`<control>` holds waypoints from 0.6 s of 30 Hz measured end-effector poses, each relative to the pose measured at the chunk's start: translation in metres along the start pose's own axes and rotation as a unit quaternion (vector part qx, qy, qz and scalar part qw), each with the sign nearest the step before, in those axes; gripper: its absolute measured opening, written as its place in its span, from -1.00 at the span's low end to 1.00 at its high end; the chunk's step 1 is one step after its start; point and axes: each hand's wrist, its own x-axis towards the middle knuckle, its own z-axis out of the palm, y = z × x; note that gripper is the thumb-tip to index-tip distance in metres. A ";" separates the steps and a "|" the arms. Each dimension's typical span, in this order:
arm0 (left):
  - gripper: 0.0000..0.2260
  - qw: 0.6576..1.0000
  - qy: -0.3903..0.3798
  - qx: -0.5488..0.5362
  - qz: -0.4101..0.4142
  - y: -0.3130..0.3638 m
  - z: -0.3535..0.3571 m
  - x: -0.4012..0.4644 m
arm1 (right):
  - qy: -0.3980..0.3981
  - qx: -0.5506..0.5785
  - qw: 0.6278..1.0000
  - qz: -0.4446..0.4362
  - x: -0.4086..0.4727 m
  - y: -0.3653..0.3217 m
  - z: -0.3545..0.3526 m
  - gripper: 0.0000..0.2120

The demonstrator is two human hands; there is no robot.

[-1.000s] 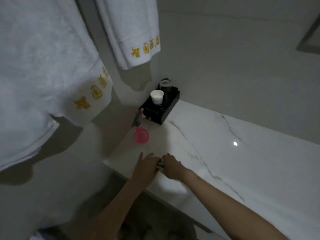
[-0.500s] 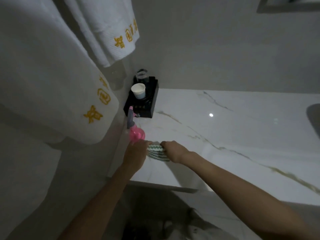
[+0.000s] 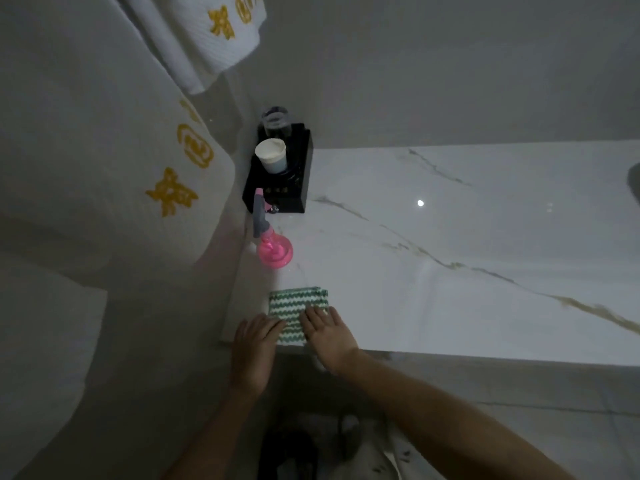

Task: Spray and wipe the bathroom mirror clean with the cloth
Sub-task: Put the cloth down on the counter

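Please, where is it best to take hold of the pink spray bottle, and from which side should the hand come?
Probably at the narrow neck under the grey trigger head of the pink spray bottle. It stands upright, its round belly too wide for a sure grip. Come from the front right, over the open marble counter: the wall is close on its left and the black tray stands just behind.

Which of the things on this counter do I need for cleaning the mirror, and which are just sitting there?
For the job: green-and-white cloth under both hands; pink spray bottle.

Just there: black tray, white cup, clear glass, hanging white towels.
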 end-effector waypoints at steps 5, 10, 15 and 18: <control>-0.58 0.999 -0.038 0.024 0.001 0.001 0.021 -0.025 | -0.032 -0.011 0.999 -0.029 -0.013 0.006 0.016 -0.30; -0.56 0.997 0.023 -0.046 -0.055 0.011 0.015 -0.018 | 0.122 0.087 0.989 0.022 -0.013 0.020 0.009 -0.46; -0.58 0.991 0.024 -0.089 -0.097 0.004 0.007 0.023 | 0.088 0.170 0.975 0.111 0.000 0.037 -0.005 -0.48; -0.64 0.993 -0.006 -0.068 -0.093 -0.003 0.006 0.046 | 0.099 0.196 0.968 0.121 0.013 0.039 -0.011 -0.52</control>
